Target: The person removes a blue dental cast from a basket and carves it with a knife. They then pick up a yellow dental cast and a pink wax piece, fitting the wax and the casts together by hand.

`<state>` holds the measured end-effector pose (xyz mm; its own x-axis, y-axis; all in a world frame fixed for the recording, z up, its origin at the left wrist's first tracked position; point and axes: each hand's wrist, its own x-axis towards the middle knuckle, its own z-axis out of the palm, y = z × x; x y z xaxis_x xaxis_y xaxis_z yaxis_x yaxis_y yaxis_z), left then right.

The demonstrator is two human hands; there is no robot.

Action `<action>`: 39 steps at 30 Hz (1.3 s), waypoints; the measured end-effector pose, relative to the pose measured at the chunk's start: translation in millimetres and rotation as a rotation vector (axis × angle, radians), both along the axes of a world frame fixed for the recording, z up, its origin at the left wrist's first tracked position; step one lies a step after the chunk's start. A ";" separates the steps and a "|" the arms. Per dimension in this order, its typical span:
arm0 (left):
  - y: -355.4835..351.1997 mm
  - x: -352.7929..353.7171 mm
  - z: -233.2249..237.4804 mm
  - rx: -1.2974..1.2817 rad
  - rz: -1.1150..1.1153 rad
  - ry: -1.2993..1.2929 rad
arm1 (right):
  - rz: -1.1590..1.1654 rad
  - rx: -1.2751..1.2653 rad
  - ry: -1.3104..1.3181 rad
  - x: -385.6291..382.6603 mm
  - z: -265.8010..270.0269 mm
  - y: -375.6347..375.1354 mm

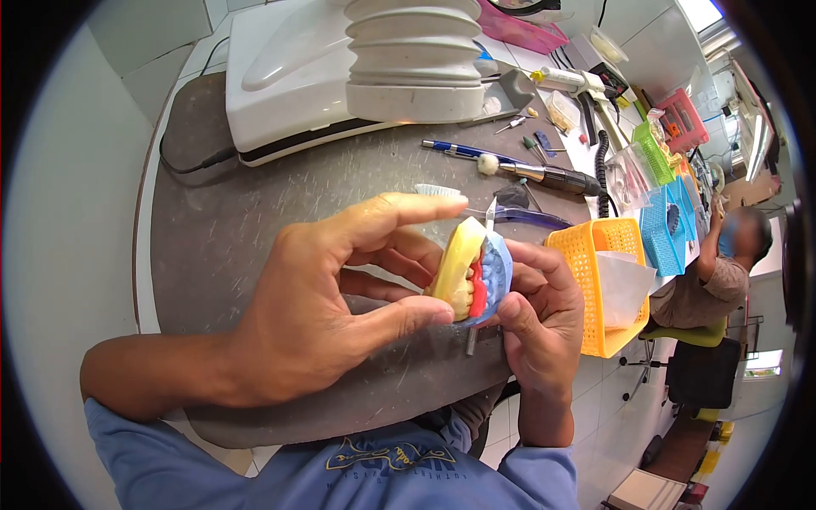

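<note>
Between my two hands is a pair of dental models set against each other. The yellow plaster dental model (457, 255) is on the left side, gripped by my left hand (314, 289) with the thumb below and the index finger stretched over the top. My right hand (544, 319) grips the blue dental model (497, 285) on the right side. Red gum-coloured material (478, 293) with teeth shows between them. A thin metal tool (490, 214) sticks up behind the models; its lower end shows under them, near my right fingers. Part of its length is hidden.
A yellow basket (586, 255) with white paper stands right of my right hand. Beyond lie a handpiece (552, 176), a blue pen (463, 151) and a brush (435, 189). A white machine (297, 76) and ribbed hose (414, 51) stand behind. A person (714, 263) sits far right.
</note>
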<state>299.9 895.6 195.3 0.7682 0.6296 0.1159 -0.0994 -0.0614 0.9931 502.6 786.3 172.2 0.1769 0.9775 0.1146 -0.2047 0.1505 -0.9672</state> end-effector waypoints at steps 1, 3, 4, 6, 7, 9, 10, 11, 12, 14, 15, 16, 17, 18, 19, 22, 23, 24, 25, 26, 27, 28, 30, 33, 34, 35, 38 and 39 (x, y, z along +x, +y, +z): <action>-0.1 -0.1 -1.4 0.031 0.000 -0.030 | -0.001 0.001 0.001 -0.4 -0.2 -0.2; -1.9 -1.4 -3.6 0.057 0.002 -0.039 | -0.017 0.033 0.042 -2.4 -1.1 -0.7; -2.7 -1.8 -4.6 0.082 0.006 -0.048 | -0.017 0.031 0.044 -1.7 -2.7 -0.8; -3.9 -1.5 -5.8 0.073 0.004 -0.059 | -0.032 0.093 0.029 0.1 -7.3 -1.7; -4.6 -1.5 -6.4 0.067 0.003 -0.075 | -0.029 0.092 0.032 0.4 -6.8 -2.0; -5.0 -1.4 -8.0 0.057 0.004 -0.070 | -0.026 0.072 0.050 -0.2 -4.4 -2.9; -5.4 -1.2 -8.8 0.049 0.001 -0.070 | -0.024 0.072 0.054 -1.0 -4.1 -2.7; -6.6 -0.8 -9.3 0.048 0.003 -0.067 | -0.029 0.074 0.055 -1.6 -3.8 -2.3; -7.8 -0.3 -9.6 0.034 0.016 -0.074 | -0.035 0.077 0.056 -1.9 -3.7 -1.9; -8.1 0.0 -10.7 0.018 0.025 -0.081 | -0.016 0.066 0.047 0.8 -5.4 -1.9; -6.4 -0.7 -11.0 0.027 0.010 -0.050 | 0.003 0.055 0.035 1.7 -5.8 -2.2; -5.4 -0.9 -10.4 0.038 -0.006 -0.018 | 0.001 0.056 0.038 1.8 -4.9 -1.8; -5.1 -0.2 -7.7 0.042 -0.010 -0.014 | 0.009 0.014 -0.005 1.7 -3.3 -0.9; -4.5 1.0 -3.5 -0.044 0.009 0.059 | 0.014 -0.025 -0.046 1.4 -1.7 -0.2; -4.3 2.2 -0.5 -0.129 0.025 0.134 | 0.002 -0.018 -0.039 0.3 0.1 0.2; -3.0 5.5 -3.1 -0.232 -0.003 0.087 | -0.050 -0.071 -0.184 -5.6 5.4 -0.2; -2.6 6.4 -3.5 -0.227 -0.011 0.095 | -0.074 -0.068 -0.226 -8.1 6.6 -0.7; -1.7 7.3 -3.8 -0.233 -0.010 0.073 | -0.098 -0.066 -0.267 -10.3 6.7 -0.9; -0.6 7.8 -4.4 -0.240 -0.007 0.051 | -0.104 -0.062 -0.260 -12.2 4.8 -1.2; 1.3 8.1 -6.6 -0.236 -0.010 0.057 | -0.109 -0.008 -0.314 -14.1 2.1 -1.7; 3.9 8.1 -9.9 -0.211 -0.023 0.060 | -0.114 0.045 -0.369 -15.7 0.0 -1.7; 5.0 8.0 -11.4 -0.187 -0.035 0.062 | -0.116 0.046 -0.365 -17.8 1.5 -1.5; 3.8 7.3 -9.5 -0.213 -0.018 0.065 | -0.195 0.139 -0.753 -21.6 6.2 -1.0; 2.1 6.4 -9.8 -0.235 -0.001 0.072 | -0.223 0.167 -0.889 -21.2 9.2 1.6; 2.1 6.1 -10.3 -0.232 0.003 0.074 | -0.233 0.192 -0.991 -20.5 11.5 2.3; 3.0 6.4 -11.5 -0.232 0.000 0.076 | -0.236 0.191 -0.990 -19.4 11.5 2.9; 11.1 6.4 -13.2 -0.133 -0.024 0.030 | -0.209 0.233 -1.054 -16.3 8.4 3.0; 16.2 4.9 -12.7 0.120 -0.074 0.078 | -0.209 0.243 -1.052 -15.4 6.2 2.9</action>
<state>304.8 911.8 182.5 0.8216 0.5563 0.1246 -0.0307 -0.1752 0.9841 487.3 789.2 178.3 0.0373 0.8708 0.4902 0.7564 0.2960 -0.5833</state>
